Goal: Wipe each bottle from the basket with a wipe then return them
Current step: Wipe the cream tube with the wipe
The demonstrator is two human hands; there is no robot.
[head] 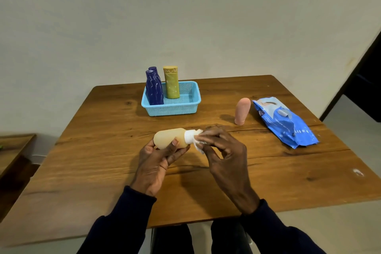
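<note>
Over the table's (99, 163) middle the left hand (156, 163) grips a pale bottle (169, 137) held sideways, its cap partly hidden under the wipe (198, 144) pinched by the right hand (223, 150); a pink bottle (242, 111) stands nearer the right edge; by the far edge the basket (175, 109) holds a yellow bottle (171, 83) and two blue bottles (154, 90), one mostly hidden behind the other.

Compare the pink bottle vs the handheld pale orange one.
Pink bottle stands upright on the table; pale orange bottle is held sideways by the left hand. Right hand presses a wipe on the orange bottle's white cap; nothing touches the pink one. Both are outside the basket.
</note>
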